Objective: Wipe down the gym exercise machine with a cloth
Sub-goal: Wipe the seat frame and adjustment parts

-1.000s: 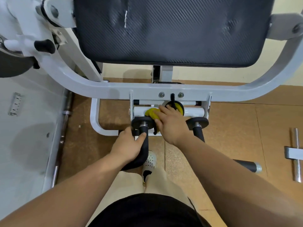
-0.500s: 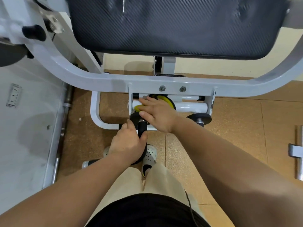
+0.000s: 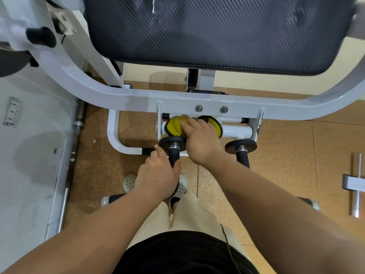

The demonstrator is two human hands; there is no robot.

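Note:
The gym machine has a white curved frame (image 3: 122, 99) and a black ribbed pad (image 3: 217, 30) above it. Under the frame runs a short white crossbar (image 3: 235, 131) with two black handles hanging from round black discs. My right hand (image 3: 201, 143) presses a yellow cloth (image 3: 174, 126) with dark edging onto the left part of that crossbar. My left hand (image 3: 158, 175) is wrapped around the left black handle (image 3: 173, 155), with the index finger lifted. The right black handle (image 3: 242, 155) is partly hidden behind my right forearm.
A grey panel (image 3: 29, 155) with a chrome rail stands at the left. A loose metal bar (image 3: 355, 184) lies on the brown tiled floor at the right. My feet in white perforated shoes (image 3: 129, 182) are below the handles.
My right hand has slid the yellow cloth along the crossbar, first left and then slightly right, showing more cloth. My left hand has shifted lower on the left handle. The view has tilted down.

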